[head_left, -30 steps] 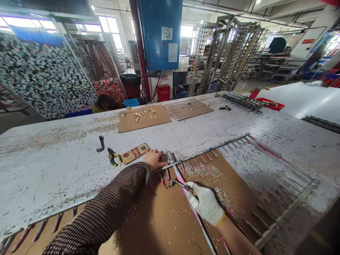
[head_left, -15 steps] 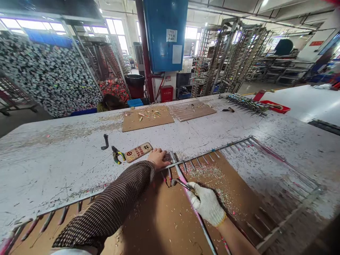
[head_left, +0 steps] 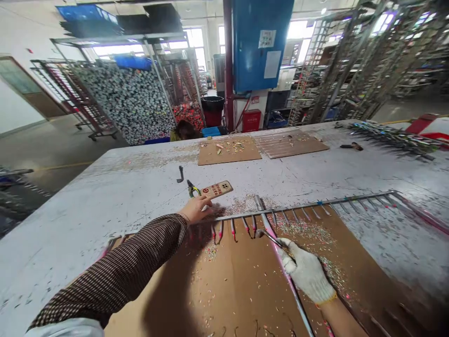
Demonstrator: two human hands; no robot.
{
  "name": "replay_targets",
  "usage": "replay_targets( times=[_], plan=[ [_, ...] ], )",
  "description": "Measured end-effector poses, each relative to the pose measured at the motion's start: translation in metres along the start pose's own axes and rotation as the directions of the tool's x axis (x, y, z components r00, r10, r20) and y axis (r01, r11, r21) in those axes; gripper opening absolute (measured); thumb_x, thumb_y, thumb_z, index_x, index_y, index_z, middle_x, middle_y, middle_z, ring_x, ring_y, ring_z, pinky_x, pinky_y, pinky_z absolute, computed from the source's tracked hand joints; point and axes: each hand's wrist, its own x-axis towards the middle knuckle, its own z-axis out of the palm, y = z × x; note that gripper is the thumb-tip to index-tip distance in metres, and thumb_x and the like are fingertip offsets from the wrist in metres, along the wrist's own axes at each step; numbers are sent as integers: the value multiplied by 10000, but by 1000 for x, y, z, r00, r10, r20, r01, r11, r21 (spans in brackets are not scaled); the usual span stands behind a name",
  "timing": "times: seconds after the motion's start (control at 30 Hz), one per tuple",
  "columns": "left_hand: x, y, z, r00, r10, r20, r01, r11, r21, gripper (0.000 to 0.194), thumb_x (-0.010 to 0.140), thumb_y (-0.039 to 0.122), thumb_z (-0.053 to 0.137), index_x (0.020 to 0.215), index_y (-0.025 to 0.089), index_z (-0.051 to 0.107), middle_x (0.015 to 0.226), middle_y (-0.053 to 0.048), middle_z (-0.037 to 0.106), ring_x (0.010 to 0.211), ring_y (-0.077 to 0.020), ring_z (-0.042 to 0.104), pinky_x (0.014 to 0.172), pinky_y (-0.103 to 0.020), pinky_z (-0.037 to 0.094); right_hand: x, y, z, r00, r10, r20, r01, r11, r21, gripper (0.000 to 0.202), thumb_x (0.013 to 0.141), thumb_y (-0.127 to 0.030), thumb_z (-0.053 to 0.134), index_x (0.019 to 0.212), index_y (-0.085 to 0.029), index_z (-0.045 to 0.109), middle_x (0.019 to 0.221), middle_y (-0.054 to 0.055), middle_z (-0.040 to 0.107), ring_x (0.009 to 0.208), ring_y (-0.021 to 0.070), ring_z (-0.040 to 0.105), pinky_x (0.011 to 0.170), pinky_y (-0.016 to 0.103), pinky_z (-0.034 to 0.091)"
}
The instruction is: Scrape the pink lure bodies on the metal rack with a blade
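Observation:
My bare left hand (head_left: 196, 209) is over the near edge of the phone-shaped case with printed characters (head_left: 215, 189), beside the long metal rail (head_left: 298, 207). Its fingers are loosely bent, with nothing seen in them. Along the rail hang several short prongs (head_left: 233, 229), some pink-coated. My right hand (head_left: 307, 271), in a white knit glove, is closed round a slim metal tool with a bent, widened head (head_left: 260, 232). That head lies near the prongs, beside a pink-and-grey bar (head_left: 280, 255) crossing under the rail.
Brown cardboard (head_left: 242, 281) under the frame carries scattered coating chips. Yellow-handled pliers (head_left: 192, 188) and a small black piece (head_left: 180, 174) lie beyond. Farther off are two boards (head_left: 229, 152) with scraps, a pile of metal hooks (head_left: 393, 138) and a person's head (head_left: 185, 130).
The view has swung left. My left hand has slid leftward along the rail, uncovering more prongs. The right hand keeps its grip on the tool near the bar.

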Motion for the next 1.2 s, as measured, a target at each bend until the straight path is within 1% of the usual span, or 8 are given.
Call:
replay_targets(
  times=[0.17, 0.3, 0.43, 0.63, 0.77, 0.87, 0.97, 1.2],
  plan=[
    [-63, -36, -13, 998, -48, -27, 49, 998, 37, 159, 927, 281, 528, 964, 200, 660, 954, -57, 673, 914, -203, 628, 826, -326, 481, -4, 0, -13, 998, 48, 33, -48, 999, -14, 441, 963, -498, 366, 1240, -273, 626, 949, 28, 778, 812, 227, 741, 661, 288, 535],
    [-100, -51, -15, 994, -86, -62, 90, 994, 63, 198, 953, 274, 485, 963, 199, 668, 943, -60, 669, 904, -198, 614, 822, -330, 472, -6, -7, -25, 998, 38, 48, -37, 999, -16, 435, 948, -518, 396, 1253, -306, 625, 944, 9, 781, 789, 224, 743, 625, 270, 531],
    [-114, -41, -5, 999, -32, -26, 35, 988, 148, 186, 940, 272, 545, 1059, 247, 687, 994, -64, 657, 963, -221, 583, 848, -349, 450, -9, -19, -23, 999, -27, 28, 27, 1000, -9, 463, 926, -543, 427, 1238, -276, 641, 930, 33, 783, 788, 244, 746, 668, 294, 546],
    [-108, -17, 7, 999, 23, 36, -31, 974, 226, 306, 897, 192, 583, 1176, 286, 666, 1113, -75, 649, 1059, -246, 568, 906, -379, 444, -19, -31, -5, 994, -99, 52, 99, 995, -13, 445, 940, -511, 387, 1222, -284, 647, 1003, 23, 778, 867, 228, 747, 735, 301, 551],
    [-112, -34, -3, 986, -139, -87, 148, 983, 108, 252, 927, 206, 531, 1120, 236, 690, 1091, -78, 671, 1022, -222, 600, 944, -373, 459, -26, -28, -11, 997, -53, 56, 58, 995, -76, 455, 928, -519, 389, 1206, -287, 663, 865, 22, 783, 724, 239, 744, 624, 303, 538],
    [-126, -55, -13, 923, -340, -178, 341, 940, -22, 224, 911, 258, 554, 1065, 230, 712, 1049, -67, 687, 1010, -222, 618, 970, -371, 471, -30, -18, -22, 998, 48, 46, -42, 993, -106, 460, 914, -526, 410, 1218, -288, 660, 818, 28, 778, 648, 242, 726, 576, 304, 522],
    [-147, -68, -19, 877, -433, -208, 430, 901, -64, 239, 911, 328, 544, 1047, 238, 720, 1043, -69, 694, 1037, -237, 618, 982, -378, 476, -33, -9, -28, 985, 167, 33, -161, 980, -119, 473, 898, -560, 408, 1215, -318, 663, 840, 24, 777, 637, 249, 718, 563, 313, 519],
    [-190, -77, 4, 797, -578, -172, 589, 808, 11, 378, 912, 448, 525, 1213, 255, 648, 1310, -89, 618, 1254, -290, 537, 1084, -442, 380, -46, -8, -17, 934, 342, 108, -341, 940, -22, 544, 900, -615, 379, 1272, -313, 636, 902, 40, 773, 674, 264, 717, 596, 334, 528]
  ],
)
